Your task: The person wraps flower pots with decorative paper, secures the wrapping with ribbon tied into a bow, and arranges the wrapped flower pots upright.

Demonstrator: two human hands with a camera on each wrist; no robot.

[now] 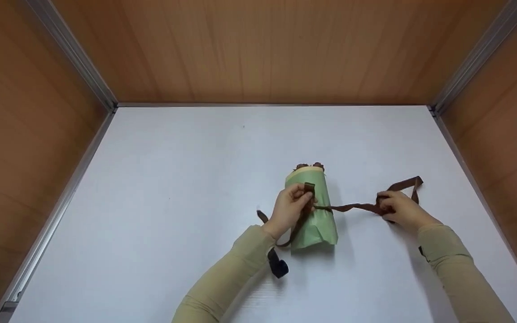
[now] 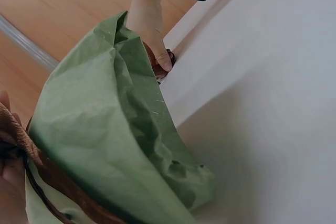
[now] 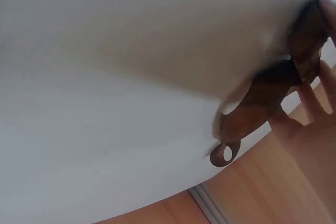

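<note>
A small bouquet wrapped in green paper (image 1: pixel 323 226) lies on the white table, brown flower heads (image 1: pixel 302 167) showing at its far end. Around its middle passes a brown ribbon (image 1: pixel 350 207), which stretches right in a twisted line. My left hand (image 1: pixel 285 210) is over the wrap's left side and pinches a part of the ribbon between thumb and fingers. Off to the right, my right hand (image 1: pixel 402 210) grips the gathered length of ribbon, with loops (image 3: pixel 262 98) hanging out of its fingers in the right wrist view. Paper (image 2: pixel 94 98) fills much of the left wrist view.
A loose ribbon end (image 1: pixel 262 216) pokes out left of my left wrist. A black strap (image 1: pixel 278 264) hangs from the left sleeve. Wood-grain panels (image 1: pixel 267 54) with metal edging stand behind the table (image 1: pixel 173 179) and on both sides.
</note>
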